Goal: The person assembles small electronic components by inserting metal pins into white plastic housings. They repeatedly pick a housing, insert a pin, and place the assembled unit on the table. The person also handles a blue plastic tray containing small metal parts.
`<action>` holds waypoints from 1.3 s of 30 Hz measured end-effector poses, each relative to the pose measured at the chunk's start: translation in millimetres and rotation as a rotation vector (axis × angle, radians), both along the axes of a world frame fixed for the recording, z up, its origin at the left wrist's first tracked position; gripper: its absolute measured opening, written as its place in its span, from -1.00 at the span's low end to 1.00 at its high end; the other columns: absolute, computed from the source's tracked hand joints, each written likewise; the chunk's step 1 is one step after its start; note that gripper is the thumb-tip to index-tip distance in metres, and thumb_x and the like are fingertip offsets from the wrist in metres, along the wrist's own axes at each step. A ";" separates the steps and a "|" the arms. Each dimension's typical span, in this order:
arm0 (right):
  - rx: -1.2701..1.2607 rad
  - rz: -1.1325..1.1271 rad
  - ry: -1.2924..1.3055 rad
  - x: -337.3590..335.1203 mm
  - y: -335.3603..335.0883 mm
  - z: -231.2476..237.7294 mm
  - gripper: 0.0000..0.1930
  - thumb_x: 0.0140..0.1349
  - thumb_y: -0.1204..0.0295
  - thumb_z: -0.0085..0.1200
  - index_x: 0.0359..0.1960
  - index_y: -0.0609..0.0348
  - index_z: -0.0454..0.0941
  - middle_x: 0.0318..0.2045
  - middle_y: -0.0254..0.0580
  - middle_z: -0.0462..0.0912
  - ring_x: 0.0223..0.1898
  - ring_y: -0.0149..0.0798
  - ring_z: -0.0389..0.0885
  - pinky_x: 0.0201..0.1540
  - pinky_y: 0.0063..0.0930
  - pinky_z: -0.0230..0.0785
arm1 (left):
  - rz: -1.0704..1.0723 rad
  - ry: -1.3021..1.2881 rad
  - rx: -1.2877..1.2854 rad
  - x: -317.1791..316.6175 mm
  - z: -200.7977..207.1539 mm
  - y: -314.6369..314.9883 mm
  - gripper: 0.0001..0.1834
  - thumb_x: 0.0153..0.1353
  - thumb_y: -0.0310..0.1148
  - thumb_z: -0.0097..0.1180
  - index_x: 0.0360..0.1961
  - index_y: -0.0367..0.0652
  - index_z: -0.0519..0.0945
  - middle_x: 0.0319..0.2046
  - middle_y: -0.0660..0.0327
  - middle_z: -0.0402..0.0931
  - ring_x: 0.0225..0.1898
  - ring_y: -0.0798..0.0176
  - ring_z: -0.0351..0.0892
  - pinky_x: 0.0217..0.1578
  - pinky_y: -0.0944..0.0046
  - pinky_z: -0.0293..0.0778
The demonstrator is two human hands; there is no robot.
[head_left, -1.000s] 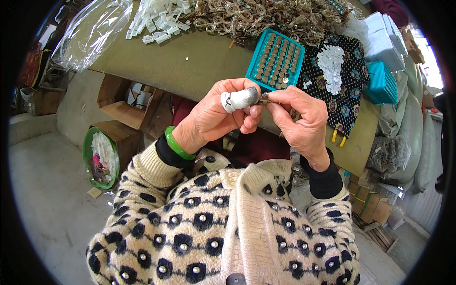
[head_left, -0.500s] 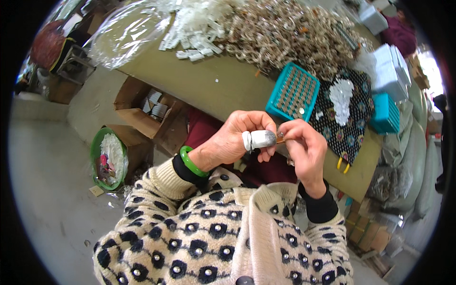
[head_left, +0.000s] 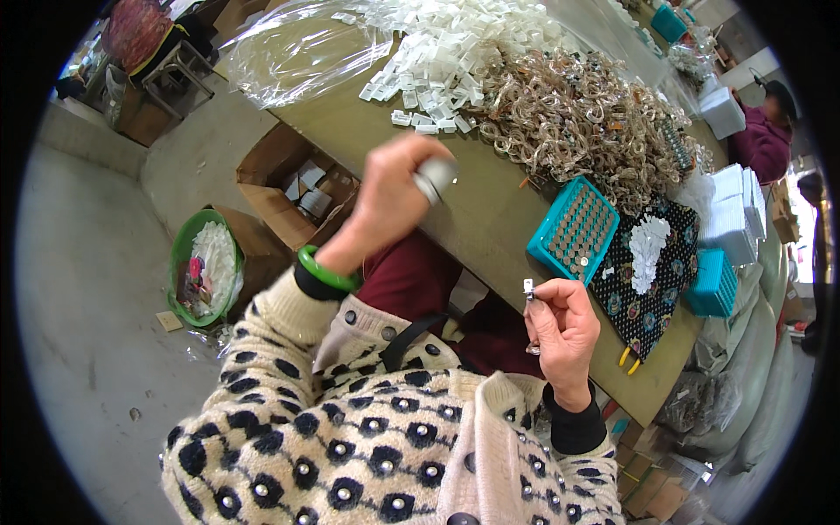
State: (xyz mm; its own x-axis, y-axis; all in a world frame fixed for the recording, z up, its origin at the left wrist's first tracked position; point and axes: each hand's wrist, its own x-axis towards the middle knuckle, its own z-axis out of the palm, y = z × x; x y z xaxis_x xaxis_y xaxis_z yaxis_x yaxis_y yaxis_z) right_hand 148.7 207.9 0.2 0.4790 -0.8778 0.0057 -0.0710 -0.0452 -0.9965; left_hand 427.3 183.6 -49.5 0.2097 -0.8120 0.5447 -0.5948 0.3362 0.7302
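Note:
My right hand (head_left: pixel 564 337) pinches a small white part with a metallic end (head_left: pixel 528 288) between thumb and forefinger; its finer detail is too small to make out. Something shiny also shows beneath the curled fingers. My left hand (head_left: pixel 391 194), with a white cover on one finger and a green bangle at the wrist, is over the table's near edge. Motion blurs its fingers, so any hold is hidden. Beyond it lies a heap of white plastic pieces (head_left: pixel 437 74). A teal tray (head_left: pixel 541 251) with rows of small round metallic pieces sits just past my right hand.
Tangled clear coils (head_left: pixel 577 114) are heaped on the table (head_left: pixel 337 109). White bits (head_left: pixel 647 254) lie on a dark patterned cloth (head_left: pixel 634 324), beside yellow-handled tool ends (head_left: pixel 628 359). An open carton (head_left: pixel 284 179) and a green basin (head_left: pixel 179 289) stand left. Another person (head_left: pixel 763 144) is far right.
Both hands were together over my lap. The left has come away, up and left toward the white heap. The right has lowered, still pinching a small part. The view has shifted.

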 end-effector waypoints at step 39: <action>0.262 -0.130 -0.396 17.4 -45.6 6.0 -0.87 0.40 0.52 0.04 -0.09 0.29 0.46 -0.25 -0.13 0.64 -0.34 -0.39 0.66 -0.28 -0.53 0.56 | -0.752 0.969 0.703 -70.0 21.8 12.9 -0.56 0.30 -0.36 0.19 0.16 -0.35 0.54 -0.18 0.15 0.65 -0.27 0.38 0.64 -0.20 0.35 0.58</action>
